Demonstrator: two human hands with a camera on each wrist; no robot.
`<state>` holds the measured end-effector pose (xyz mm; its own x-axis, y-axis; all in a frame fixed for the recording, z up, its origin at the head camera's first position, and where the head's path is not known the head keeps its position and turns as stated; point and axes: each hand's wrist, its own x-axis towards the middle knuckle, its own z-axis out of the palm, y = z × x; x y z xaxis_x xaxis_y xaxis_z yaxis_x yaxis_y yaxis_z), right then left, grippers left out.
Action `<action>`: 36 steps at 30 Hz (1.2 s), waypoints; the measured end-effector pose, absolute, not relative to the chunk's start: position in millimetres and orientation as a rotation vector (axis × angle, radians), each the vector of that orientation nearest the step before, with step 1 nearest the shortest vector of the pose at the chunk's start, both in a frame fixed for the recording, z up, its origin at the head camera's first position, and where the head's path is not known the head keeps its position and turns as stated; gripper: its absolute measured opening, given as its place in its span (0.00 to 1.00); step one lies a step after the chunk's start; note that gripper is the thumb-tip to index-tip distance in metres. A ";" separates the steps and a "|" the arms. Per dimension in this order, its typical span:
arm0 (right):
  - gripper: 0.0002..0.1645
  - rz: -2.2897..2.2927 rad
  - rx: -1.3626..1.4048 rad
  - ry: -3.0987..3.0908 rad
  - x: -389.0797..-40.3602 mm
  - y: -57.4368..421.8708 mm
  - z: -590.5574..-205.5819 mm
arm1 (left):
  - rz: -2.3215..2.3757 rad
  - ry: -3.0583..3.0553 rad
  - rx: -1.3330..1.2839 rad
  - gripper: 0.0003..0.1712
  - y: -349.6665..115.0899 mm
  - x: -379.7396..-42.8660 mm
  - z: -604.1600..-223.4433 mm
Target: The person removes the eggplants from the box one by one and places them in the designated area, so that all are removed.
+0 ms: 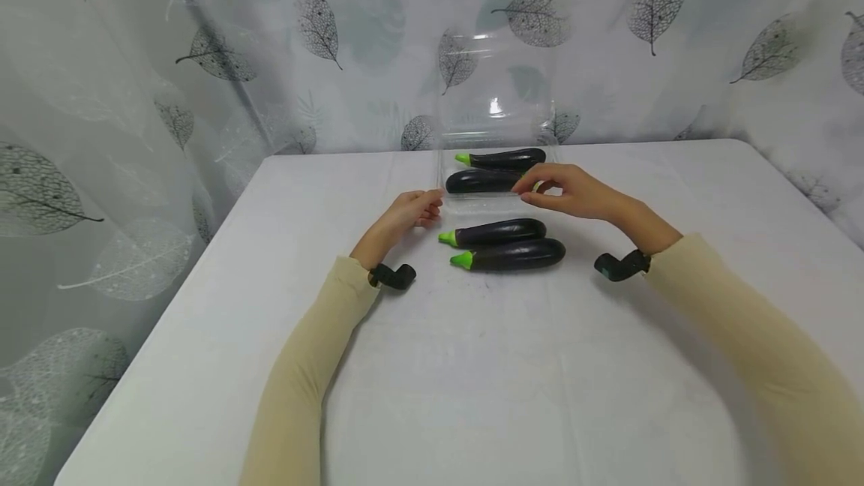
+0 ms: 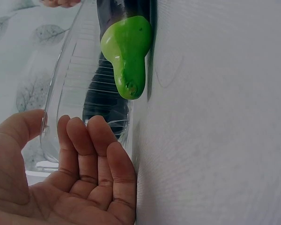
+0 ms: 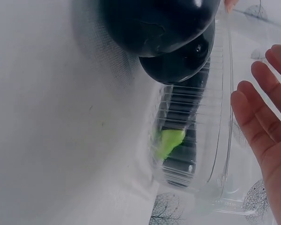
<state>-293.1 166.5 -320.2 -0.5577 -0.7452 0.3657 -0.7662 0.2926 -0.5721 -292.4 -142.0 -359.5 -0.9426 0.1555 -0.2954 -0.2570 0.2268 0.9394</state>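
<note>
A clear plastic clamshell box (image 1: 472, 205) stands at the table's far edge, its transparent lid (image 1: 496, 73) raised at the back. Inside lie two dark eggplants, a rear one (image 1: 509, 159) and a front one (image 1: 478, 181). Two more, a farther eggplant (image 1: 501, 232) and a nearer eggplant (image 1: 518, 254), lie side by side before the box, green stems leftward. At the box's front left corner is my left hand (image 1: 409, 210), thumb tip right at the rim, fingers loosely bent beside the wall. My right hand (image 1: 568, 190) hovers over the front right rim, fingers relaxed, holding nothing.
A white cloth covers the table (image 1: 445, 366). Leaf-patterned curtains (image 1: 378, 28) hang close behind the box and along the left side. Each wrist wears a black camera mount, one on the left (image 1: 398, 277) and one on the right (image 1: 619, 266).
</note>
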 end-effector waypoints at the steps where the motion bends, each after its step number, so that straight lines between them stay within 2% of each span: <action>1: 0.14 1.129 1.470 -2.500 -293.9 165.6 -319.9 | 1.768 2.178 -0.094 0.25 -142.1 -292.4 -359.5; 17: 0.11 1.195 1.411 -2.537 -310.1 152.8 -320.0 | 1.776 2.167 -0.099 0.26 -143.0 -292.0 -358.7; 36: 0.15 1.134 1.220 -2.784 -334.3 150.2 -329.7 | 1.799 2.152 -0.097 0.24 -143.3 -293.1 -361.3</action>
<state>-334.3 150.2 -329.7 -0.7125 -0.6796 0.1745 -0.6081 0.4741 -0.6367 -293.1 -143.3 -361.3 -0.9421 0.1593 -0.2951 -0.2623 0.1986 0.9443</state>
